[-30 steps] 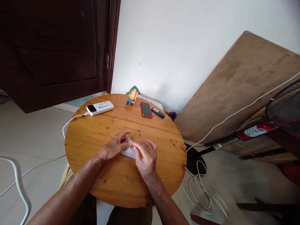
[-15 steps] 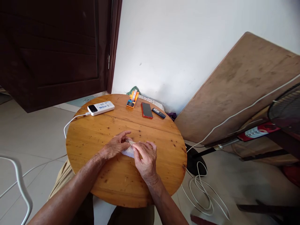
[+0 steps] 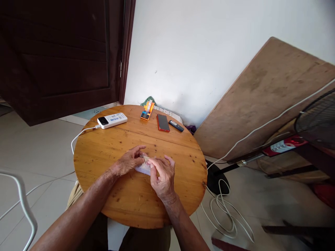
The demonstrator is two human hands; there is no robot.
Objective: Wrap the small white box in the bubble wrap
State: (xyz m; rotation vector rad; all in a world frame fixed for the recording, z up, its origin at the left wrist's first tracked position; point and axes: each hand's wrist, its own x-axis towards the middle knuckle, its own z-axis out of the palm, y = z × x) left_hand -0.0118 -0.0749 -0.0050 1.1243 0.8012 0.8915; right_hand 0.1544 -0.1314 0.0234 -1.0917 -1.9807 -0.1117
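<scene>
A small pale, lilac-white packet that looks wrapped in clear plastic (image 3: 143, 168) lies low over the middle of the round wooden table, between my hands. My left hand (image 3: 129, 161) grips its left end, the thumb on top and the fingers curled round the far side. From the right, my right hand (image 3: 163, 176) pinches at the packet's upper face with thumb and forefinger, the other fingers bent above. Both hands cover parts of the packet, so what it holds cannot be made out.
On the wooden table (image 3: 104, 150) stand a white power bank (image 3: 112, 120) with a cable, an orange tape dispenser (image 3: 147, 110), a red-edged phone (image 3: 163, 122) and a small dark device (image 3: 176, 126). A fan (image 3: 285, 144) and coiled white cable (image 3: 222, 216) are at the right.
My right thumb and fingers have shifted slightly on the packet, the forefinger reaching a little further over it. The left hand keeps its hold. The view has moved slightly.
</scene>
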